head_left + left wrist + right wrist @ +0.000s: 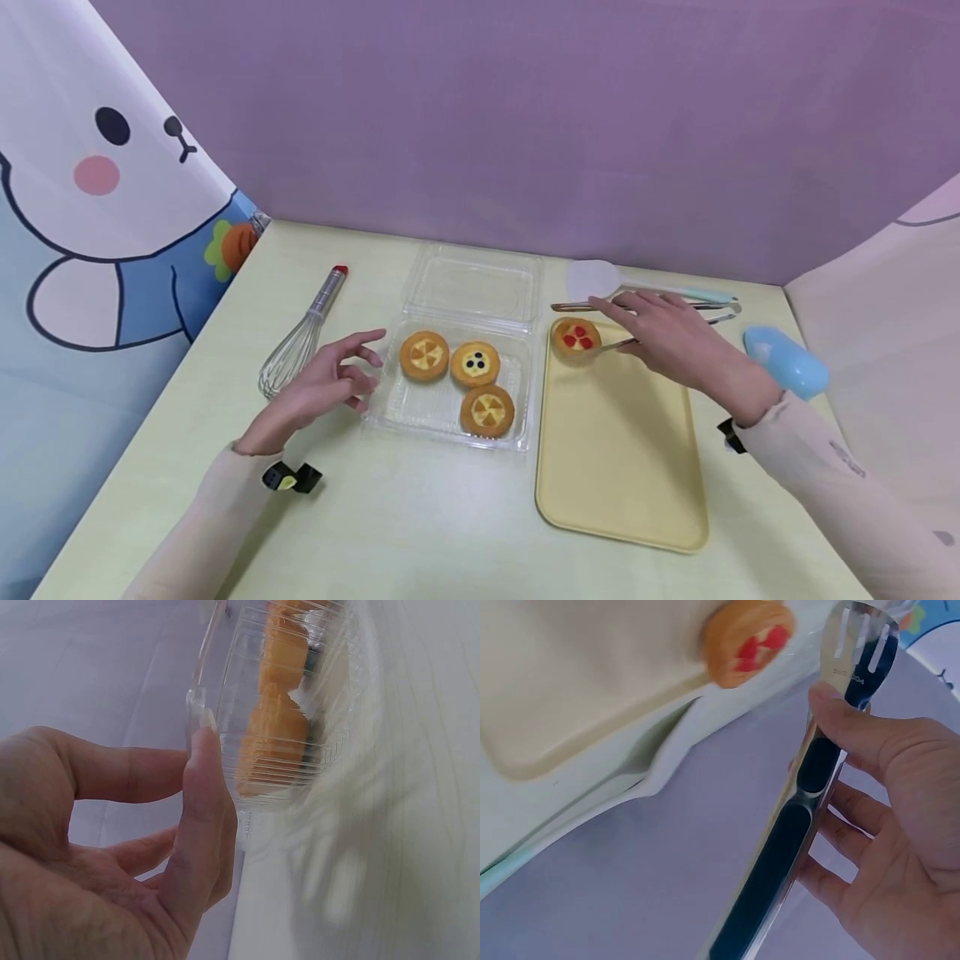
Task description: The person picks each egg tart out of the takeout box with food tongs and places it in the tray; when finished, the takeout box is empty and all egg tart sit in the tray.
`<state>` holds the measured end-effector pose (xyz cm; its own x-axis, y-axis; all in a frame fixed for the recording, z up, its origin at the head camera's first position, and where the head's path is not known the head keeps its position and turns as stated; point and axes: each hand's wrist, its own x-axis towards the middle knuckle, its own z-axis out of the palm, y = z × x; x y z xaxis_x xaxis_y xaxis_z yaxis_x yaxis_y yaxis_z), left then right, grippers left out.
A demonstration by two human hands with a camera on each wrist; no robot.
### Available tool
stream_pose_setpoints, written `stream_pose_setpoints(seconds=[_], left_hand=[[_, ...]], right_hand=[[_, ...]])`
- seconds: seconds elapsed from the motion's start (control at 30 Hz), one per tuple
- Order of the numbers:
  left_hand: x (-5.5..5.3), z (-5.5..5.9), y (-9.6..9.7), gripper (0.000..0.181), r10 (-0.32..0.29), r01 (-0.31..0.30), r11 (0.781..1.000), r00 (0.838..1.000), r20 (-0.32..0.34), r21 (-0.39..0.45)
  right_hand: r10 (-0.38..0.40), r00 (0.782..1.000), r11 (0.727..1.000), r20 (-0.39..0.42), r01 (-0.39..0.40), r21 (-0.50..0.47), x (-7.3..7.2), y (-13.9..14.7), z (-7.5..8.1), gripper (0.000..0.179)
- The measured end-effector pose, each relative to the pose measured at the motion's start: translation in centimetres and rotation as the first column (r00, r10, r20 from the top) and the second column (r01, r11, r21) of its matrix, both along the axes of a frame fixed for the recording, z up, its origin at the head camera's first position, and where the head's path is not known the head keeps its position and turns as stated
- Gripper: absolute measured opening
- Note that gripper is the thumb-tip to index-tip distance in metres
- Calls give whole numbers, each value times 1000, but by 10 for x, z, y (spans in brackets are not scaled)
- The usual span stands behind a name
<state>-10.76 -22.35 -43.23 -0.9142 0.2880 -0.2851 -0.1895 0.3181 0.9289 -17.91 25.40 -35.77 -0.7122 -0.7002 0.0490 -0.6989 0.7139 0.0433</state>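
Note:
My right hand (663, 337) grips metal serving tongs (810, 787) with dark handle inlays and a slotted end. Their two ends stand apart, on either side of a tart with red fruit (576, 337). That tart sits at the far left corner of a yellow tray (622, 467). My left hand (326, 383) is beside the left edge of a clear plastic container (420, 408), fingers loosely bent and fingertips right at its rim. Inside the container lie two tarts with wedge-shaped pieces, a left tart (424, 357) and a near tart (487, 411), plus a tart with dark berries (475, 364).
The container's lid (476, 287) is folded back toward the purple wall. A whisk (303, 337) lies left of the container. Behind the tray is a spatula (592, 279) with a pale green handle. A light blue object (787, 362) lies to the right.

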Motion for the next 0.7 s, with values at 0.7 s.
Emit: stream_pose_setpoints(seconds=[0.7], left_hand=[[0, -1, 1, 82, 11, -11, 1000, 1000, 7, -4]], right_hand=[[179, 984, 976, 25, -181, 124, 14, -135, -12, 79]])
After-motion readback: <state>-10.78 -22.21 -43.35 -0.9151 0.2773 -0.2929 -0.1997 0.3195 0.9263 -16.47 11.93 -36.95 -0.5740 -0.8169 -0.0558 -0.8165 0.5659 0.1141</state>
